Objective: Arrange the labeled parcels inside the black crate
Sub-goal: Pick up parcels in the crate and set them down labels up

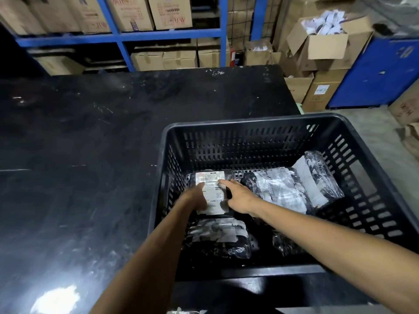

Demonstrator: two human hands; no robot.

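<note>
The black slotted crate (249,123) stands at the right end of the black table. Several black plastic-wrapped parcels with white labels lie on its floor. At the far left corner lies a parcel with a white shipping label (212,184) facing up. My left hand (196,196) grips this parcel's left edge, thumb on the label. My right hand (240,196) rests on its right edge, fingers spread flat. Other parcels lie in the middle (278,189), at the far right (317,177), near left (217,236) and near right (285,245), the last partly hidden by my right forearm.
The black table (90,143) stretches left of the crate, scuffed and glossy. Blue shelving (122,37) with cardboard boxes stands behind it. Stacked cartons (317,48) and a blue cabinet (376,73) fill the right background, with concrete floor (374,132) beside the crate.
</note>
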